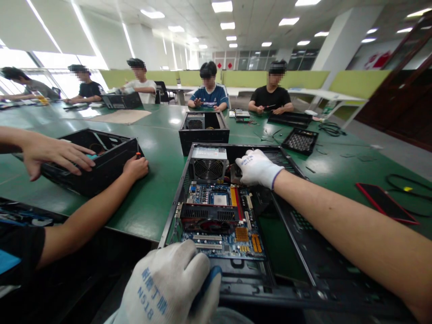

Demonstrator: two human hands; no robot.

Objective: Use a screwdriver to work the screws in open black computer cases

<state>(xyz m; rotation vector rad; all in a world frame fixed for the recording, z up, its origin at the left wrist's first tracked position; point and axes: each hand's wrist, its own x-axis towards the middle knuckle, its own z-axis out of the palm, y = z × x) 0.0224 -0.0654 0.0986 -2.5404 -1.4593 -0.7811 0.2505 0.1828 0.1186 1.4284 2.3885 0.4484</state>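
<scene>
Reaching into the open computer case [297, 252] on the green counter [158, 135], the right hand [257, 168], gloved in white, rests with fingers curled on the far interior beside the power supply [208, 164]; what it grips, if anything, cannot be told from this angle; the left hand [168, 283], also gloved, is closed in a fist round a blue-handled tool [211, 276] at the near edge of the case. Contents of the case: a blue motherboard [219, 220] lying flat on the left side, a dark expansion card [209, 213] seated across it, and the fan-grilled power supply at the far left corner; the right half shows bare metal floor. A second, smaller case [203, 127] stands open just beyond. To the left, a co-worker's bare hands [57, 153] hold another black case [101, 157]. A red-edged phone [384, 203] lies on the counter well to the right.
</scene>
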